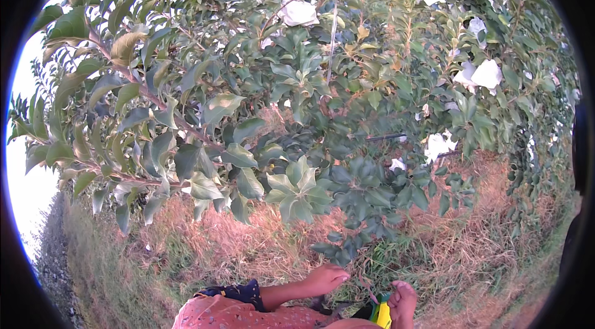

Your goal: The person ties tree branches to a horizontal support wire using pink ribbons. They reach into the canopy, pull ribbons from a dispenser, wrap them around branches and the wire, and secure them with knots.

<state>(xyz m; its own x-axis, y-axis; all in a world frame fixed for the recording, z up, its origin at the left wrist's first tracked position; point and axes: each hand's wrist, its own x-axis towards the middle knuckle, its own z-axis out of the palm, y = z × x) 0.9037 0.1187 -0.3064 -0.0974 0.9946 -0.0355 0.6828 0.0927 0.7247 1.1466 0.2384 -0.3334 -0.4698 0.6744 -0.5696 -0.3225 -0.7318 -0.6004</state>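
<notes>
At the bottom of the view, my left hand (327, 278) reaches in from the left with its fingers bent together. Its palm side is hidden, so I cannot tell whether anything is in it. Close to its right is my right hand (403, 300), fingers curled in towards the palm; what they may hold does not show. A yellow and green object (382, 314), partly cut off by the lower edge, lies right beside that hand. Between the two hands runs a thin pinkish strip (370, 291). Just above my left hand hang the lowest leaves (341, 247) of a fruit tree.
A long leafy branch (153, 96) slants across the left side. White bags or wraps (298, 12) hang among the leaves, with more white ones (485, 75) at the right. Dark thin tubing (386, 137) crosses behind the foliage. Dry and green grass (223, 240) covers the ground.
</notes>
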